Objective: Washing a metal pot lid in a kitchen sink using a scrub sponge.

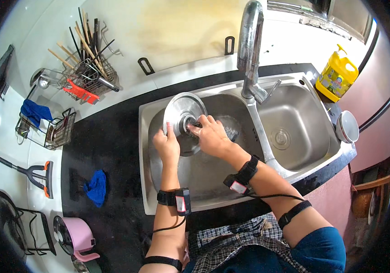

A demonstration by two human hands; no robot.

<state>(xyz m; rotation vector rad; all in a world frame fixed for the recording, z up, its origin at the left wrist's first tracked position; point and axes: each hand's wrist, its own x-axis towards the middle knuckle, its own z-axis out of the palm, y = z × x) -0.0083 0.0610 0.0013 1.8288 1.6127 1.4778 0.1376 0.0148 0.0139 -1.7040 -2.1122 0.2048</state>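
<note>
A round stainless-steel lid (185,105) is tilted over the left bowl of the double sink (208,181). My left hand (168,143) grips its lower left rim, thumb on the face. My right hand (212,134) is at the raised ring in the lid's middle, its fingertips pressed around a dark scouring pad (197,125), mostly hidden by the fingers. Behind my right hand, a dark, glinting patch shows in the left bowl; what it is I cannot tell. The chrome faucet (249,44) rises behind the divider between the bowls.
A yellow detergent bottle (337,75) and stacked bowls (348,127) stand right of the sink. On the black counter lie a blue cloth (96,188) and a pink electric pot (75,235). Wire racks, one a utensil basket (108,76) with chopsticks, hang on the left wall.
</note>
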